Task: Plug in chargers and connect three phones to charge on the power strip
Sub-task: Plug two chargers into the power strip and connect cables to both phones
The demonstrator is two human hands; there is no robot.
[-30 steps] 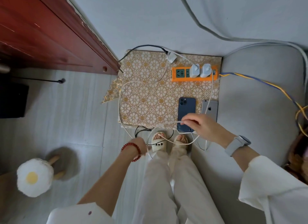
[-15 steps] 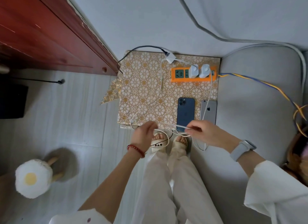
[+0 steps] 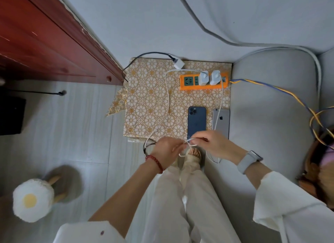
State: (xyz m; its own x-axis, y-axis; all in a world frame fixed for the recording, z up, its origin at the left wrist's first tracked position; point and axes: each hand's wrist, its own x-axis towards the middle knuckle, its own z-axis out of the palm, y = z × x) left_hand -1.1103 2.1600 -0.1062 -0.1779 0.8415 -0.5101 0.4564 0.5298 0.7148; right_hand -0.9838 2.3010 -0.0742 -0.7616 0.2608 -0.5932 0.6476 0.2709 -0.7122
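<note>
The fingers of the right hand [image 3: 215,145] pinch the end of a white cable [image 3: 168,98]; the left hand [image 3: 167,149] pinches the same cable just beside it. The blue phone [image 3: 196,121] lies directly beyond the right hand, nearly touching it, its long axis pointing toward the orange power strip [image 3: 203,81]. The silver phone [image 3: 220,122] lies beside it on the patterned mat [image 3: 144,101]. The right hand seems better placed to plug in.

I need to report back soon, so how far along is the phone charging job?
Done: two white chargers sit in the orange power strip. In hand: the left hand and right hand both pinch a white cable near the blue phone. Left: a third charger lies unplugged; only the blue and silver phone show, neither clearly connected.
</note>
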